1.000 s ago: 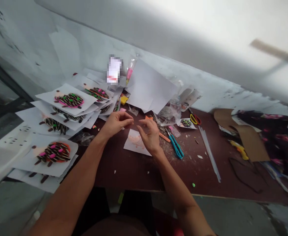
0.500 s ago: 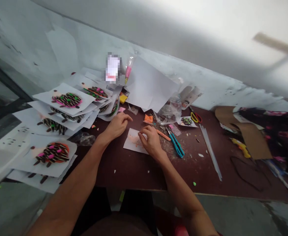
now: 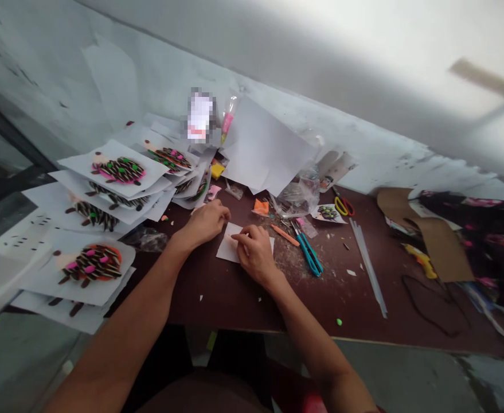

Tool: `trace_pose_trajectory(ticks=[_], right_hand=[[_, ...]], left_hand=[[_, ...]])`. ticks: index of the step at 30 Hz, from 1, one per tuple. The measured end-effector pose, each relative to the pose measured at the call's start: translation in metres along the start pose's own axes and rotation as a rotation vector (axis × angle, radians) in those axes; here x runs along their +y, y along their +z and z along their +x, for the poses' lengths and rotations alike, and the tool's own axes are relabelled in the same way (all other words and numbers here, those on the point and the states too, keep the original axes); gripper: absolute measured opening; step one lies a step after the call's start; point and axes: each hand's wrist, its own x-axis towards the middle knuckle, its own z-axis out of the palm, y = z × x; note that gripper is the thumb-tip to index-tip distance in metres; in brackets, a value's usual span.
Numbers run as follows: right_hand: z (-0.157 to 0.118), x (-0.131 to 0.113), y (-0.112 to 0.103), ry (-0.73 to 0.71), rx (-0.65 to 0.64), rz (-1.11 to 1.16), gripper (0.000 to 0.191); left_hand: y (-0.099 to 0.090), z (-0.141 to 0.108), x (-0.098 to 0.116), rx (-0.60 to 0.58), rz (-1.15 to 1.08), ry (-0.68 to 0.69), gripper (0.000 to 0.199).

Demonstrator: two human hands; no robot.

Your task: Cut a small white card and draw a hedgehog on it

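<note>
A small white paper slip (image 3: 226,251) lies on the dark brown worktable (image 3: 217,304), mostly under the right hand (image 3: 255,253), whose fingertips (image 3: 235,237) rest on it. The left hand (image 3: 204,223) sits just beside, fingers curled; whether they pinch anything is hidden. Teal-handled scissors (image 3: 308,255) lie near, while stacked paper sheets (image 3: 114,150) with spiky foam figures crowd the left, behind them a blurred packet (image 3: 200,115).

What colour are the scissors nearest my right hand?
The scissors have teal handles, clearest in the head view.
</note>
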Motion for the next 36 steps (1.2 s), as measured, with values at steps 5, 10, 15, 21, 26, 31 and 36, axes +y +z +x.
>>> trace_pose_trajectory(ticks=[5, 10, 15, 21, 26, 31, 36], right_hand=[[-0.004, -0.002, -0.002, -0.033, -0.077, -0.064, 0.035], [-0.004, -0.004, -0.002, -0.053, -0.115, -0.123, 0.040], [-0.003, -0.005, -0.002, -0.042, -0.131, -0.147, 0.038], [-0.003, -0.006, -0.001, -0.039, -0.130, -0.154, 0.034], [-0.003, -0.006, -0.001, -0.040, -0.127, -0.149, 0.032], [-0.003, -0.007, -0.002, -0.038, -0.126, -0.145, 0.030], [-0.003, -0.007, -0.001, -0.036, -0.136, -0.155, 0.033]], left_hand=[[0.001, -0.001, -0.001, -0.045, 0.030, 0.029, 0.031], [0.002, -0.001, 0.002, -0.044, 0.054, 0.053, 0.032], [0.004, -0.001, 0.003, -0.010, 0.035, 0.018, 0.035], [0.004, 0.002, -0.008, 0.102, 0.027, 0.046, 0.030], [0.004, 0.003, -0.008, 0.153, 0.120, 0.016, 0.019], [-0.001, 0.003, 0.002, 0.167, 0.072, 0.071, 0.025], [-0.004, 0.003, 0.004, 0.124, 0.029, 0.125, 0.026]])
